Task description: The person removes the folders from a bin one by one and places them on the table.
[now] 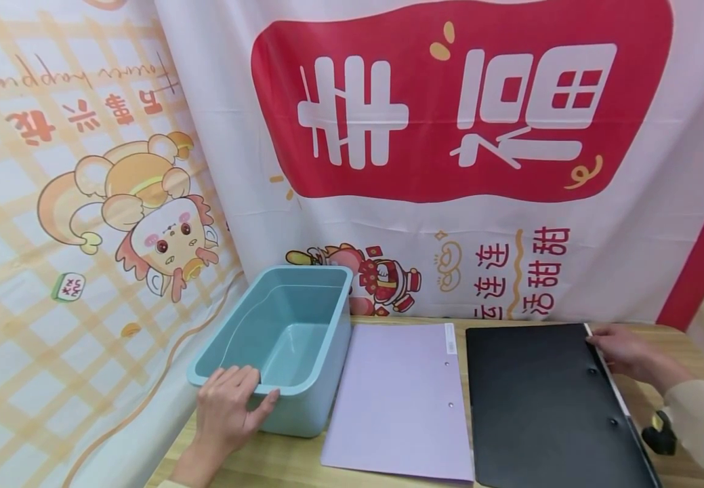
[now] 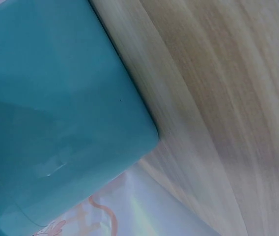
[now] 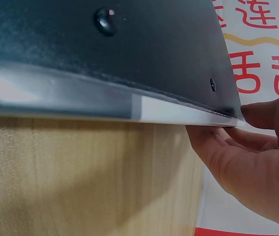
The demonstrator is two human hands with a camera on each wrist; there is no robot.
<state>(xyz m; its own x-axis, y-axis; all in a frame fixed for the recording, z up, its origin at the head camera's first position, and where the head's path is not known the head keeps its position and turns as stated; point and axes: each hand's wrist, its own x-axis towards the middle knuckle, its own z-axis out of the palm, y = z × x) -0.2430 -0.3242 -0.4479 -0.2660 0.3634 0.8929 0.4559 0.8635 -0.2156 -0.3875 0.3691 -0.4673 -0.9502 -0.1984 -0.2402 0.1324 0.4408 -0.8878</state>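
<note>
A light-blue plastic bin [image 1: 318, 400] stands at the left of the table, its inside bare in the head view. My left hand [image 1: 226, 407] grips its near rim, fingers hooked over the edge and thumb along the outside. In the left wrist view the bin's wall [image 2: 66, 98] fills the left side. On the right, my right hand [image 1: 626, 352] pinches the far right corner of a black file folder [image 1: 541, 400]. Thumb and fingers take its spine edge beside a white label strip [image 3: 179, 112]; that edge is raised off the table in the right wrist view.
Between bin and black folder lies a lilac file folder [image 1: 397, 400] with a small white label. The wooden table [image 1: 291, 461] meets a printed cloth [image 1: 608, 257] at the back, and another patterned cloth [image 1: 16, 271] hangs on the left.
</note>
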